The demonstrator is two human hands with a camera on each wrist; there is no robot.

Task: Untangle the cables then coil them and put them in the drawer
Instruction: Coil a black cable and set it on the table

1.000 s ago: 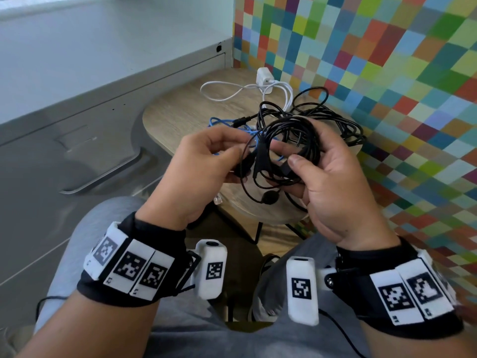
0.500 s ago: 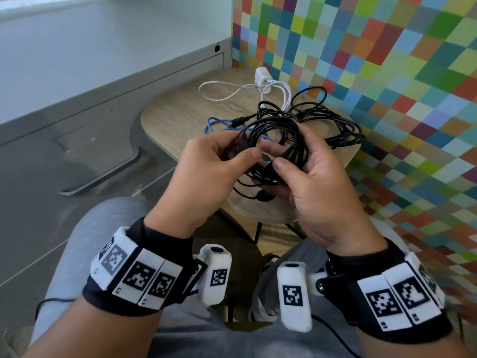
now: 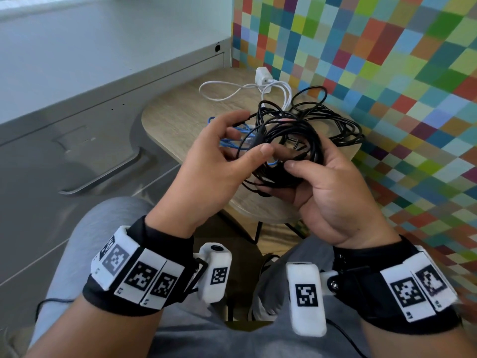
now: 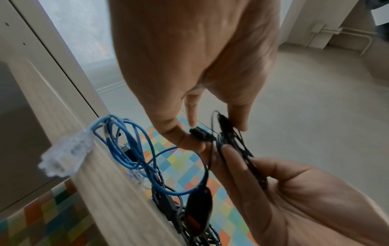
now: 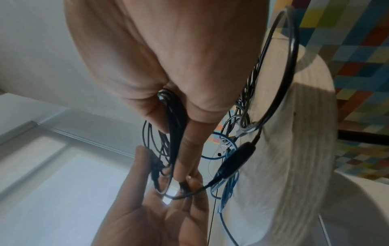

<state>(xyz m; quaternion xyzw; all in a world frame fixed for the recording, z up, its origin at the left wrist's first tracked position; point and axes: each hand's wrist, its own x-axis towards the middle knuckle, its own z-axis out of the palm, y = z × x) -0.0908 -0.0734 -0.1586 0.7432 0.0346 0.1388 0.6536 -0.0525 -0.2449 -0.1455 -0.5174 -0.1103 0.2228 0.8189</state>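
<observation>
Both hands hold a tangled black cable (image 3: 309, 130) just above a small round wooden table (image 3: 180, 112). My right hand (image 3: 289, 177) grips a bundle of its loops between thumb and curled fingers. My left hand (image 3: 254, 140) pinches one black plug end (image 4: 200, 134) of that cable with thumb and fingertips. More black loops trail onto the table behind the hands. A blue network cable (image 3: 232, 143) with clear plugs lies under the left hand, threaded through the black loops. A white charger (image 3: 263, 76) with its white cable (image 3: 227, 86) lies at the back of the table.
A grey cabinet with a drawer front and a long metal handle (image 3: 103, 171) stands to the left of the table. A wall of coloured squares (image 3: 387, 73) closes the right side. My knees in grey trousers are below the hands.
The black bundle has turned in my right hand and both hands have shifted a little forward over the table. My left fingers have spread and now pinch a plug end.
</observation>
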